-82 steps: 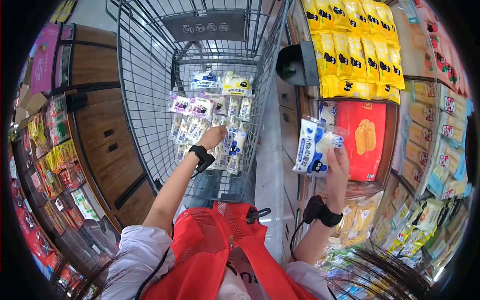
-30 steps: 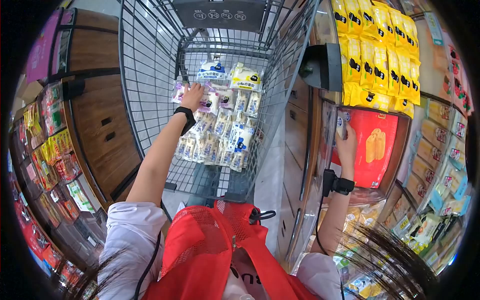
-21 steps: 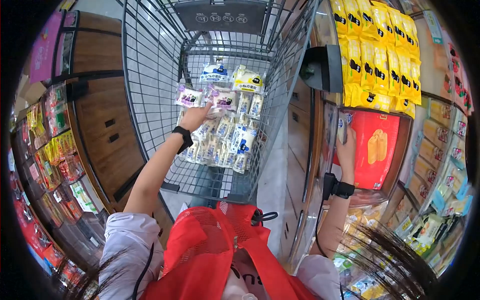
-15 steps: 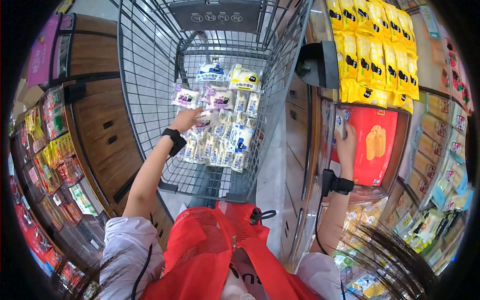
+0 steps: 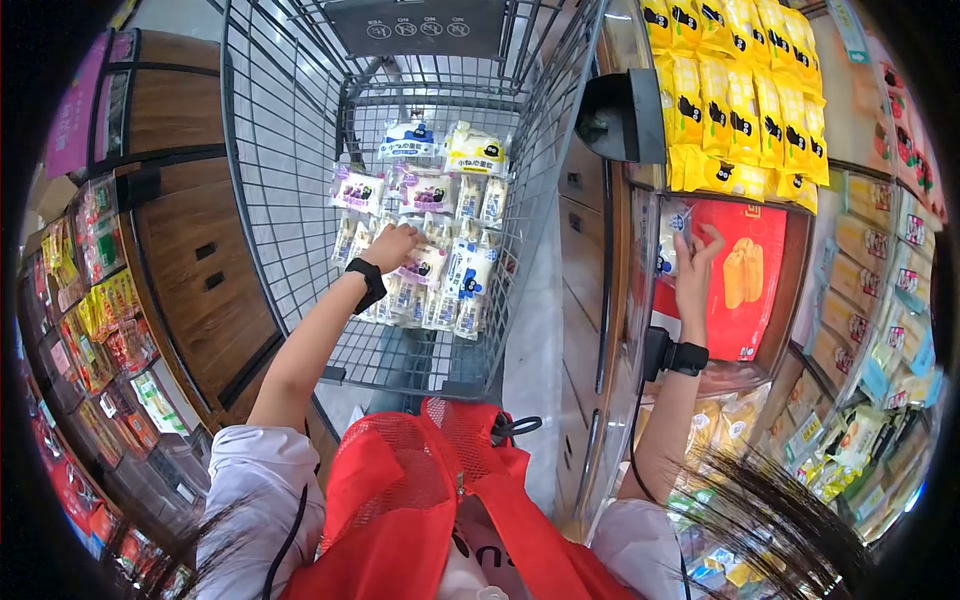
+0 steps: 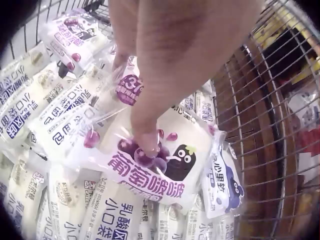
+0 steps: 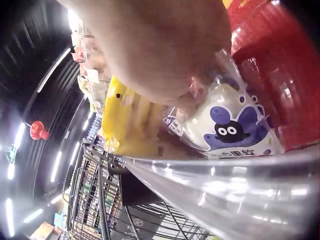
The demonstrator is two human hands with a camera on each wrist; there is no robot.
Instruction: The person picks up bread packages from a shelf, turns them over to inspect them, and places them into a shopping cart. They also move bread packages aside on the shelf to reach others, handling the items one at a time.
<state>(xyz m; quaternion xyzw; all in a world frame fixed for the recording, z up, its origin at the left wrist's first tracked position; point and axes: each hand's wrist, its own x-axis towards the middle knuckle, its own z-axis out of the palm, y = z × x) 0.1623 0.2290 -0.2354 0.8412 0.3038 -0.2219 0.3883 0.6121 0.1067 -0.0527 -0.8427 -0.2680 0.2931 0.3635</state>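
Observation:
My left hand (image 5: 396, 245) is inside the shopping cart and pinches a grape bread pack (image 6: 150, 167) with purple print, its thumb on the front among the printed grapes. Several white small bread packs (image 6: 65, 200) lie under and around it; a blue-printed bread pack (image 5: 472, 272) is just to the right. My right hand (image 5: 692, 280) is over the shelf compartment with thumb and forefinger spread. Its fingertips are at the edge of another blue-printed bread pack (image 7: 235, 125), which stands against the clear shelf panel beside a red box (image 5: 742, 270).
The wire cart (image 5: 255, 200) stands between two shelf rows. Two more purple packs, a blue pack (image 5: 410, 140) and a yellow-printed pack (image 5: 478, 150) lie at its far end. Yellow packets (image 5: 740, 110) fill the shelf above the red box. A dark holder (image 5: 640, 118) juts between cart and shelf.
The right hand lowered the blue-printed pack into the shelf compartment and has spread its fingers. The left hand moved a purple pack from the purple row toward the cart's near end.

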